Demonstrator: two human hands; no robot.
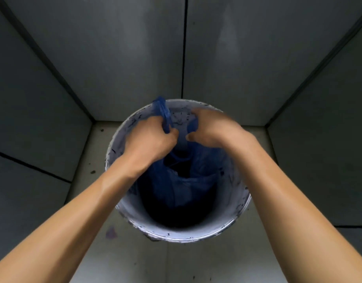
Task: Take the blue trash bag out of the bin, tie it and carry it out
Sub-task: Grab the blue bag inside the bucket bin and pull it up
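Note:
A round white bin (pixel 240 209) with dark scuff marks stands on the floor below me. The blue trash bag (pixel 188 186) hangs inside it, its body sagging toward the dark bottom. My left hand (pixel 149 139) is closed around one bunched handle of the bag, and the strip sticks up past the bin's far rim. My right hand (pixel 212 127) pinches the other part of the bag's top edge, just right of the left hand. Both hands are over the far half of the bin, and the right one is motion-blurred.
The bin sits in a narrow corner with grey tiled walls (pixel 278 58) at the back and on both sides. The pale floor (pixel 119 260) around it carries small dark specks and a faint purple stain at the lower left.

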